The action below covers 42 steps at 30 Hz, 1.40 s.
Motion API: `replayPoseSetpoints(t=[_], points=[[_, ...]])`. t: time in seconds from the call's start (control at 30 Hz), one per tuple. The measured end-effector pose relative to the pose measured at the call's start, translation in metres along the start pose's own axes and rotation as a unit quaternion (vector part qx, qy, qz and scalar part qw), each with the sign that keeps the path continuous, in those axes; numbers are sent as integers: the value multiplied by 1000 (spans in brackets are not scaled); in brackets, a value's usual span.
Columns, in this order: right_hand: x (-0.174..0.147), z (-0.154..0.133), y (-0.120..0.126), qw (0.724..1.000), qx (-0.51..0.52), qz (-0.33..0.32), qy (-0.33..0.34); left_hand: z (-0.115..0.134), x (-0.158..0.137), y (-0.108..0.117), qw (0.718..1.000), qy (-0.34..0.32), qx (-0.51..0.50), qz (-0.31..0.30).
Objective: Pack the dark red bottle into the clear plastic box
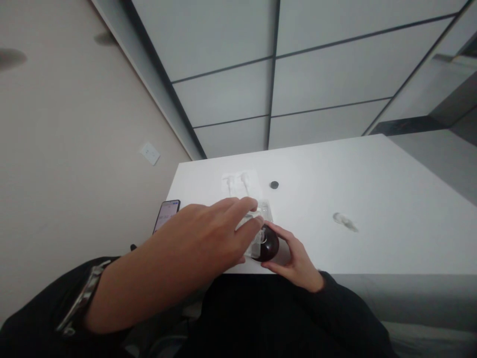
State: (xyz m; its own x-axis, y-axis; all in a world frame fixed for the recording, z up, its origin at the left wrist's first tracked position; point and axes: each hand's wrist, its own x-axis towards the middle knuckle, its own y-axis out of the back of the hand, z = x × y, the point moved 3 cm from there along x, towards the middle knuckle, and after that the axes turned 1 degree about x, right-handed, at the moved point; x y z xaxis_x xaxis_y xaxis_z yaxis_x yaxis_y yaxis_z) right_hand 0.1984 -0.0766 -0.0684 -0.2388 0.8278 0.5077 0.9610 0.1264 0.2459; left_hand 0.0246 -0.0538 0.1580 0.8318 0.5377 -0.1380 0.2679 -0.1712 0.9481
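My right hand (pixel 296 261) is wrapped round a dark brown bottle (pixel 270 244) near the table's front edge, thumb and fingers on its side. Over the bottle's left side reaches my left hand (pixel 227 231), its fingers bent round a clear plastic piece (pixel 255 249) beside the bottle's mouth. Most of that piece is hidden by the hand, so I cannot tell its kind. Just behind the fingers lies another clear plastic item (pixel 266 211), partly covered. Farther back, two white pump-like heads (pixel 244 180) lie on a pale sheet.
A small dark round cap (pixel 274 185) lies on the white table (pixel 309 174). To the right is a crumpled clear plastic item (pixel 345 222). A phone (pixel 168 213) with its screen lit rests at the left edge by the wall, which has a socket plate (pixel 150 153).
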Motion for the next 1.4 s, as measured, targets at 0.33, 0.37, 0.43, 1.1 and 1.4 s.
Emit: replayPoseSetpoints(t=[0.33,0.37,0.43,1.1,1.4], points=[[3,-3,0,1000,13,6,11,2,1,2,1000,-7,0,14],[3,-4,0,1000,13,7,12,2,2,3,1000,-7,0,11],[4,-5,0,1000,13,6,14,3,3,4,1000,-7,0,1],[1,-2,-3,1000,4,3,26,1,-2,4,991,-29,-71,109],[0,0,-3,1000,3,13,8,-2,-3,-5,979,-45,-128,151]])
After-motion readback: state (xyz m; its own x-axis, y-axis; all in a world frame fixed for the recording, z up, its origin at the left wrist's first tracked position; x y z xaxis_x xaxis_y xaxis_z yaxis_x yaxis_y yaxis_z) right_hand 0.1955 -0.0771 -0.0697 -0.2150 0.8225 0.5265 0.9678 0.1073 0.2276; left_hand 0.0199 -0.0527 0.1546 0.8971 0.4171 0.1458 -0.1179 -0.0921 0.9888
